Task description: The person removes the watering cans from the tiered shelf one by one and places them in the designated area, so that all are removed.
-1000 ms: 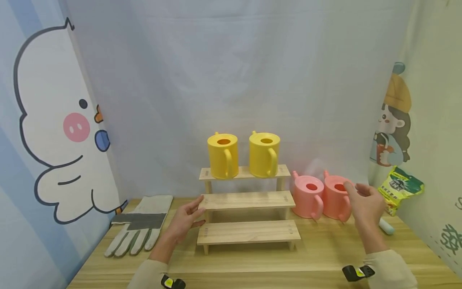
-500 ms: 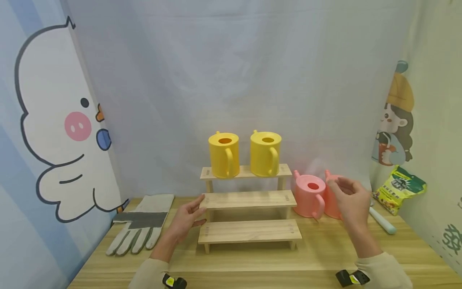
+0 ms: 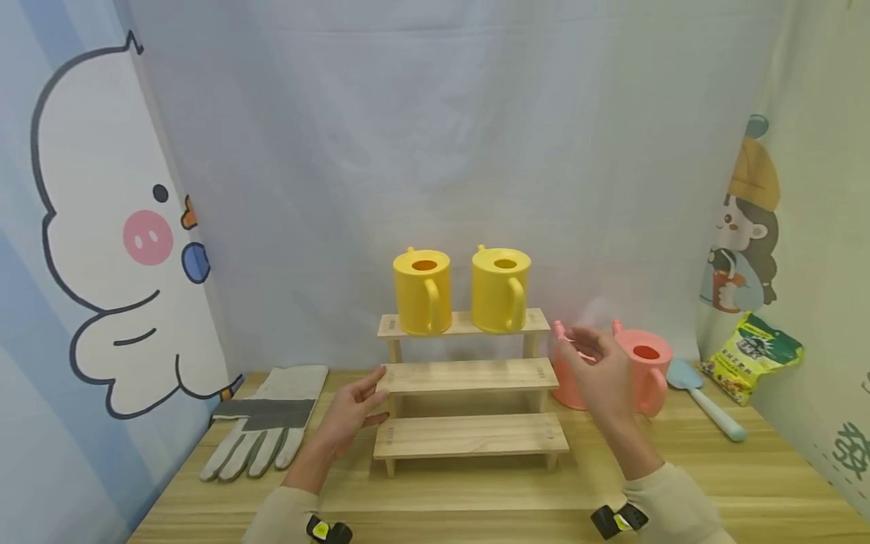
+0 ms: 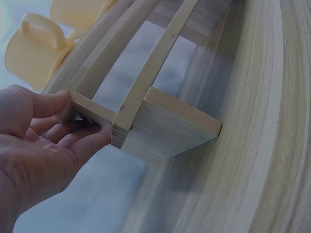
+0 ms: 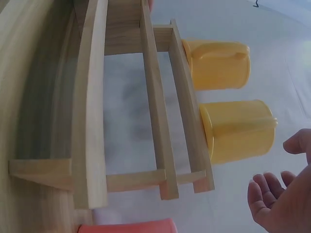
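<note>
A three-tier wooden stand (image 3: 469, 375) rests on the table, with two yellow watering cans, one left (image 3: 409, 298) and one right (image 3: 491, 298), on its top tier. My left hand (image 3: 350, 414) grips the left end of the stand, thumb at the middle board's edge and fingers curled underneath, as the left wrist view shows. Holding nothing, my right hand (image 3: 601, 378) overlaps the left pink watering can (image 3: 566, 381) in the head view, thumb and fingers apart. Beside it stands another pink watering can (image 3: 642, 379), partly behind the wrist.
A grey-and-white work glove (image 3: 272, 415) lies left of the stand. At the right are a pale blue trowel (image 3: 714, 412) and a green-yellow packet (image 3: 753, 355) leaning by the wall. A grey cloth backdrop (image 3: 435, 151) hangs behind.
My right hand has moved left from the right pink watering can to the left one, uncovering the trowel. My left hand has stayed on the stand.
</note>
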{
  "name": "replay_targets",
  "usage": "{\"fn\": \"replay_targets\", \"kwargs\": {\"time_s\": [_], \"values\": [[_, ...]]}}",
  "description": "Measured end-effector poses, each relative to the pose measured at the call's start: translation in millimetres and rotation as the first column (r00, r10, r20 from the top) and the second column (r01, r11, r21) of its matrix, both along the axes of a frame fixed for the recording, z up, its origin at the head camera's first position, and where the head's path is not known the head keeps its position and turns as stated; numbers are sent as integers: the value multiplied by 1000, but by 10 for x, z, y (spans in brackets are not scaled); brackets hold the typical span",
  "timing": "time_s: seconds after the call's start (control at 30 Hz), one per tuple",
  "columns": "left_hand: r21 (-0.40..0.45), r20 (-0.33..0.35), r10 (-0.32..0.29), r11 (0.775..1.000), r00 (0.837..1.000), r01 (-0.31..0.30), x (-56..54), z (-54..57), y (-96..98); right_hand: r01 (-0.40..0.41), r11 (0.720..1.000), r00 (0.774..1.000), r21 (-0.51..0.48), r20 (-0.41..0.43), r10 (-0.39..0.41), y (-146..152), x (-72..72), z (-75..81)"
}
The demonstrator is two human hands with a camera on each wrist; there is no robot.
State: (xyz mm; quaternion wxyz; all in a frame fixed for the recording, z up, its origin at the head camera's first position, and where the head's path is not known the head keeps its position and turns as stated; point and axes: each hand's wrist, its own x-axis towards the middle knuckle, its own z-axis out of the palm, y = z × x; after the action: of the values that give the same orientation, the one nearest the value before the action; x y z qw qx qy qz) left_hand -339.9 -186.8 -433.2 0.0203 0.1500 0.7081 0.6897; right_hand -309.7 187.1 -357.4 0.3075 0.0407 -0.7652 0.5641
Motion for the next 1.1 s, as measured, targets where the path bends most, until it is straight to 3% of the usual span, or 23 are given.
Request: {"fn": "replay_targets", "kwargs": {"time_s": [0.37,0.67,0.9,1.1], "values": [[-2,14,15,1000,1000,-15,-10,-13,10,-67,998,997,-4,-34,67,-344,-245,164],[5,15,17,1000,1000,-17,-8,-15,17,-27,999,998,25,-60,28,-438,-408,269],[13,18,16,1000,1000,-16,-31,-49,13,6,998,992,68,-127,3,-504,-558,346],[6,-2,9,1000,1000,-9,-26,-42,11,39,996,986,77,-164,-26,-586,-607,443]]}}
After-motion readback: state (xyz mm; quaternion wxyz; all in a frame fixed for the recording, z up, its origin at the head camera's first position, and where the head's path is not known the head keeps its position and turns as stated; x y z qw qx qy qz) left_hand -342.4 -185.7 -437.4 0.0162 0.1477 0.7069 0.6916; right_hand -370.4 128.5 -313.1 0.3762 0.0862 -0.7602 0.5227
